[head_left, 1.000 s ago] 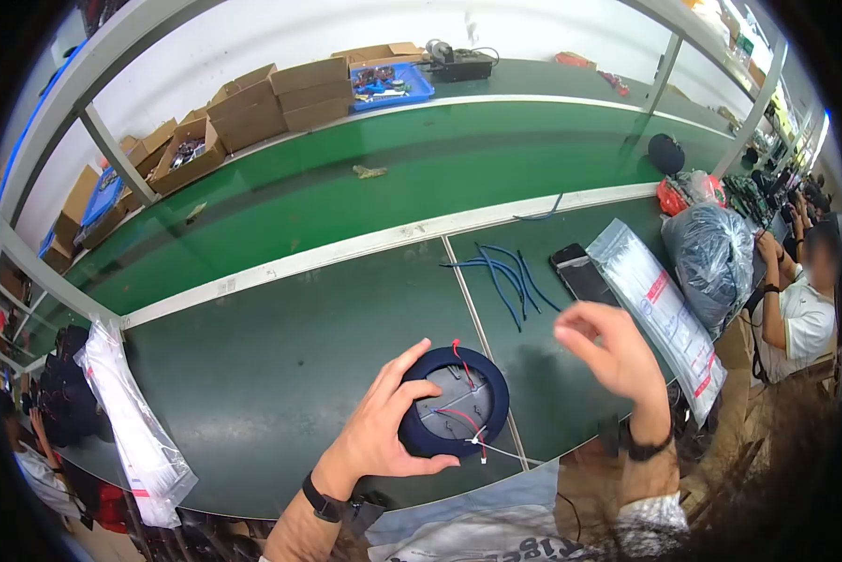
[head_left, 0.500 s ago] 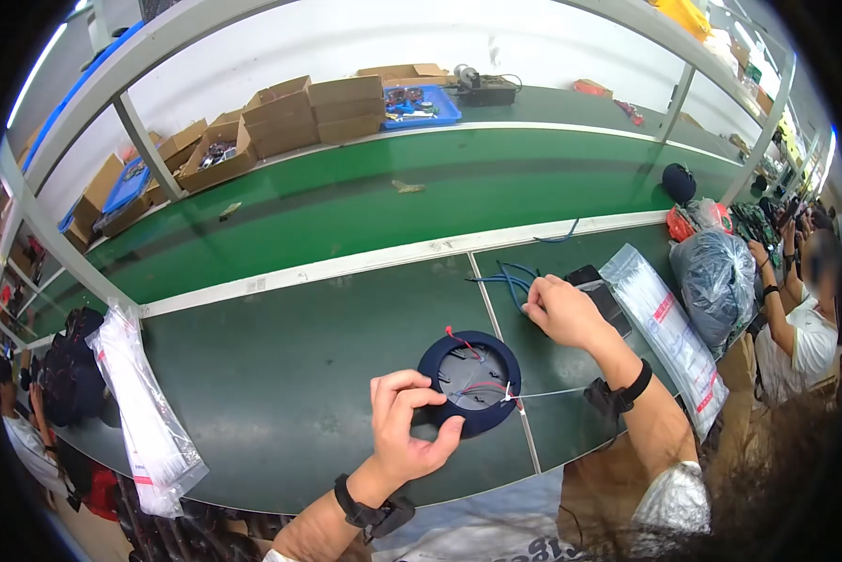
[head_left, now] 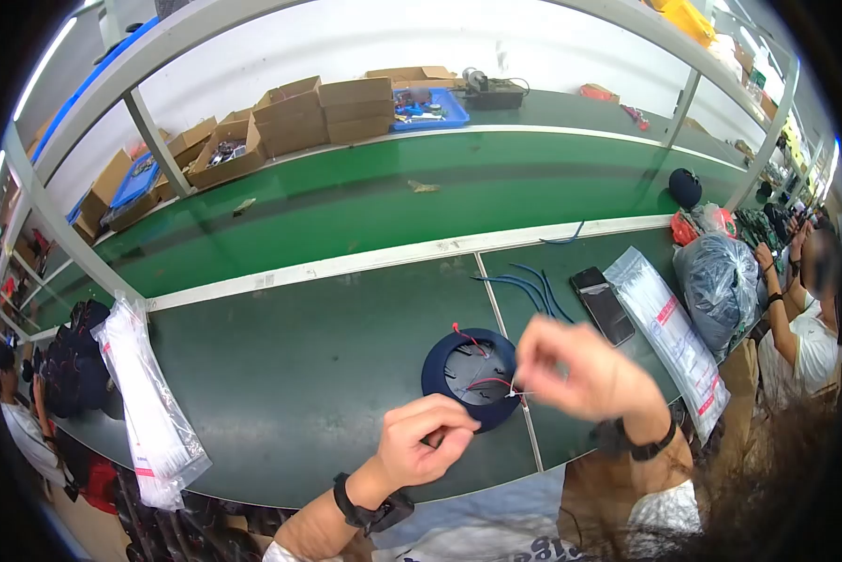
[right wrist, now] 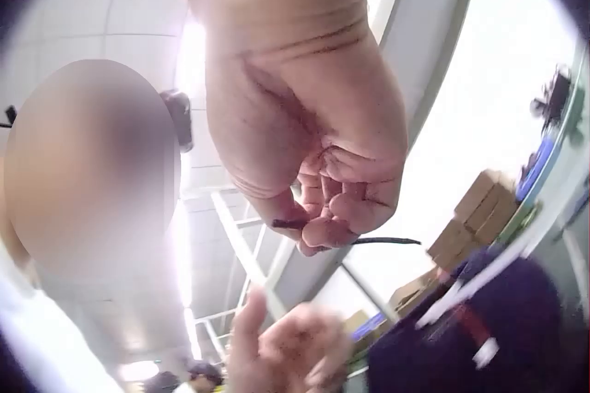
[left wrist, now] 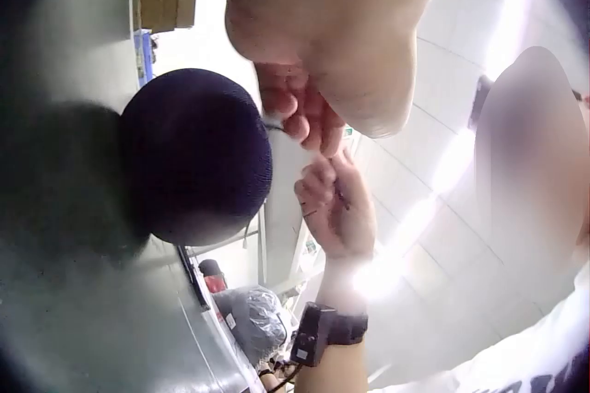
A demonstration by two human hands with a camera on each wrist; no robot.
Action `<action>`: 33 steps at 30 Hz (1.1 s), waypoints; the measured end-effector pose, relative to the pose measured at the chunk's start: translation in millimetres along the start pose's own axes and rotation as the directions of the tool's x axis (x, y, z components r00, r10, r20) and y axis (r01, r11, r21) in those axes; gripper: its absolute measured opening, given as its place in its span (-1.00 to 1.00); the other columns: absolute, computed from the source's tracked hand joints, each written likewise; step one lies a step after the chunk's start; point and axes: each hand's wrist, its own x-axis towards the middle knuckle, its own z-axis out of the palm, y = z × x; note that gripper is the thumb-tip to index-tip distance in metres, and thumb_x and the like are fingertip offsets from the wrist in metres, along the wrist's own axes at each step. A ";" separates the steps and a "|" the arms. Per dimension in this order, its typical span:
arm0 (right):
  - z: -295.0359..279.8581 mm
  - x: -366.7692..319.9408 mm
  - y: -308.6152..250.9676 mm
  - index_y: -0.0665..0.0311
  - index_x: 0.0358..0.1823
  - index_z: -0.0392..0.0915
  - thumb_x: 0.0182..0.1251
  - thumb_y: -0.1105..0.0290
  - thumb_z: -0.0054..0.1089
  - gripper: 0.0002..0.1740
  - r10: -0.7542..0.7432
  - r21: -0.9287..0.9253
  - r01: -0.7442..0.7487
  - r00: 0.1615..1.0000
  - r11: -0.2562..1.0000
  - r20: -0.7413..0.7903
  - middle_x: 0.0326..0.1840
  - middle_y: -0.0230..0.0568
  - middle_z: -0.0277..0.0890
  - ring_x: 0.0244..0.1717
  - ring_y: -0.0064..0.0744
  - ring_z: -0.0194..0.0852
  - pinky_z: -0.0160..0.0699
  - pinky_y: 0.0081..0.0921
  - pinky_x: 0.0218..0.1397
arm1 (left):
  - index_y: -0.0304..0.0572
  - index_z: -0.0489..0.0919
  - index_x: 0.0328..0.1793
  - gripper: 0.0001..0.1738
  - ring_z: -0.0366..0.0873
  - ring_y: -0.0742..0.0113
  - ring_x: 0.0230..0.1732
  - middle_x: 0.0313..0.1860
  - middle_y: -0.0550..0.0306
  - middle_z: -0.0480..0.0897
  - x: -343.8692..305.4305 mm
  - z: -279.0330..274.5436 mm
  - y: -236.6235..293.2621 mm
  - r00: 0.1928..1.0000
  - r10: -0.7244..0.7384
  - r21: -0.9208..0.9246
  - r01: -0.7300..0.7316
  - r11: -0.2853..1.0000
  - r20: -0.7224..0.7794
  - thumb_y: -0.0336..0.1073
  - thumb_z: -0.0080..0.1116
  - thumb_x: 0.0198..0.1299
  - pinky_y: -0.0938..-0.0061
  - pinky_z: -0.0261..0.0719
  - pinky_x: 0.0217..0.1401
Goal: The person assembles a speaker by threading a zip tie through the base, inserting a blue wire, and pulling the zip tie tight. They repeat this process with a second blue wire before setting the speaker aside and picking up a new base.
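A navy, fabric-covered round shell (head_left: 437, 386) sits hollow side up on the table, with red wires (head_left: 489, 382) and a white cable tie (head_left: 512, 393) at its grey inside. Its knitted outer side (left wrist: 198, 158) faces the left wrist view. My right hand (head_left: 580, 370) pinches a thin dark cord (right wrist: 387, 241) between thumb and fingertips, beside the shell's right rim. My left hand (head_left: 428, 438) is off the shell, its fingers loosely bent and empty near the front rim. Several blue cords (head_left: 533, 288) lie behind the right hand.
A black phone (head_left: 603, 305) and a bag of white cable ties (head_left: 669, 332) lie at the right, next to a stuffed plastic bag (head_left: 718, 272). Another bag of ties (head_left: 149, 403) lies left. Cardboard boxes (head_left: 355, 110) line the back shelf. A person (head_left: 800, 323) sits far right.
My right hand reached to the blue cords, then came back toward the shell with one. My left hand let go of the shell and drew to its front edge.
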 end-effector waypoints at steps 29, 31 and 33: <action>127.8 -41.6 33.0 0.47 0.14 0.78 0.63 0.48 0.29 -0.76 0.155 0.511 0.265 0.754 0.818 -0.638 -0.15 -0.16 0.72 -0.27 -0.57 0.61 0.56 -0.61 -0.32 | -0.33 0.64 0.50 -0.39 0.63 0.36 -0.10 0.14 0.04 0.52 -1.5 -1.9 -3.2 0.937 -0.347 -0.324 0.343 0.882 0.049 0.05 -0.07 0.74 0.45 0.66 -0.14; 123.0 -39.8 25.9 0.43 0.12 0.81 0.54 0.54 0.37 -0.78 0.073 0.344 0.185 0.784 0.920 -0.616 -0.18 -0.19 0.72 -0.31 -0.59 0.60 0.57 -0.62 -0.32 | -0.32 0.67 0.48 -0.44 0.67 0.37 -0.09 0.14 0.05 0.55 -3.8 -3.1 -7.3 0.959 -0.282 -0.190 0.283 0.940 0.035 -0.01 -0.02 0.72 0.50 0.67 -0.16; 119.9 -34.6 19.5 0.39 0.10 0.83 0.45 0.59 0.45 -0.76 0.000 0.198 0.146 0.804 0.969 -0.595 -0.22 -0.22 0.72 -0.35 -0.60 0.59 0.58 -0.63 -0.33 | -0.32 0.69 0.47 -0.55 0.70 0.37 -0.11 0.13 0.07 0.58 -4.0 -7.8 -8.1 0.969 -0.234 -0.131 0.242 0.961 0.075 -0.16 0.08 0.71 0.53 0.68 -0.18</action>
